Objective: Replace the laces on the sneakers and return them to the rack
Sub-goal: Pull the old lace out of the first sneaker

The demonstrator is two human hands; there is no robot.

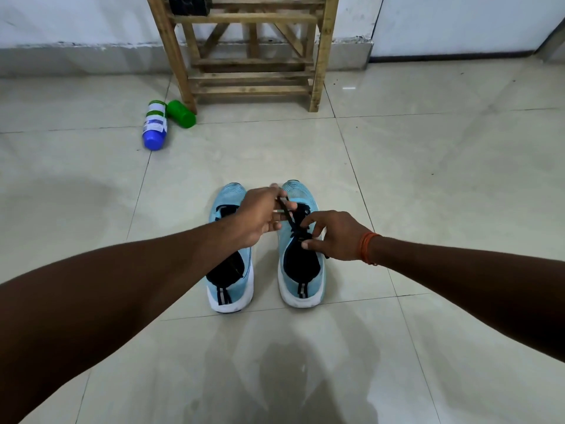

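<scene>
On the tiled floor (428,179), well short of the wooden shoe rack (250,56) against the far wall, two light-blue sneakers are stood side by side, heels nearest. The right sneaker (301,270) is being laced: a black lace (286,214) is pinched taut by the left hand (263,215), while the upper eyelets are pinched by the right hand (331,235). The left sneaker (230,280) is judged unfinished. Returning both remains.

Two bare forearms extended forward and converging: left hand (260,215) knuckles-up, fingers curled and pinched closed; right hand (331,235) lower, thumb and forefinger pinched, orange thread band (368,247) at the wrist.
</scene>
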